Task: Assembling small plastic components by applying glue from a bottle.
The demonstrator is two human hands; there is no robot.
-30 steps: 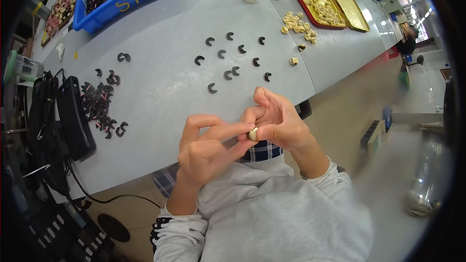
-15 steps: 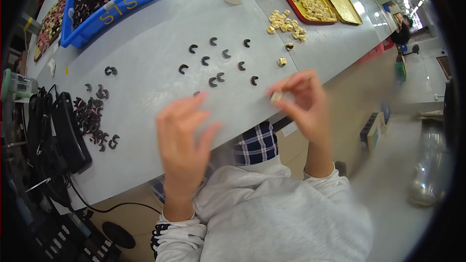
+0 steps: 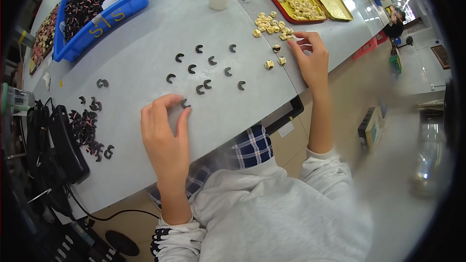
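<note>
My left hand [image 3: 165, 133] is over the front of the grey table, its thumb and forefinger closed around a small black C-shaped piece [image 3: 185, 103]. Several similar black pieces [image 3: 191, 69] lie spread beyond it, spaced apart. At the right, my right hand [image 3: 313, 60] reaches to the near edge of a cluster of small pale-yellow blocks [image 3: 266, 23]. Its thumb and forefinger pinch at one yellow block [image 3: 287, 37] there. Just left of that wrist sit two yellow blocks with dark marks [image 3: 269, 64] and a darker one [image 3: 276, 48].
A blue bin [image 3: 99, 26] full of black pieces stands far left. A heap of black and pink pieces [image 3: 83, 126] lies near a black box [image 3: 69, 138] with cables. Farther back are a white squeeze bottle [image 3: 218, 0] and red-rimmed yellow trays [image 3: 310, 14] of blocks.
My right hand has moved away to the block cluster; the block it held now lies on the table beside another. My left hand has come down onto a black piece. The view has shifted slightly.
</note>
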